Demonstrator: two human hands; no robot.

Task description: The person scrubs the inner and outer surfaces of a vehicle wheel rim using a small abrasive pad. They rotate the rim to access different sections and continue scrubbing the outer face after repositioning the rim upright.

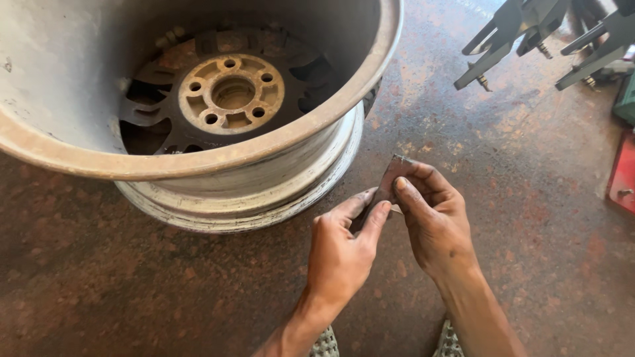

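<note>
Both hands meet over a small brown piece of sandpaper (389,180), folded or creased, held just right of the wheel rim. My left hand (344,248) pinches its lower edge with thumb and forefinger. My right hand (433,215) grips its upper part, thumb on top. A bare metal wheel rim (218,162) lies on the floor at the upper left, its open barrel facing up. Inside it show the hub (231,94) with its bolt holes and the dark spokes.
The floor (529,218) is rust-stained concrete. Dark metal machine arms with bolts (529,36) reach in at the top right. A red object (625,175) and a green one (627,99) sit at the right edge. My shoes (450,340) show at the bottom.
</note>
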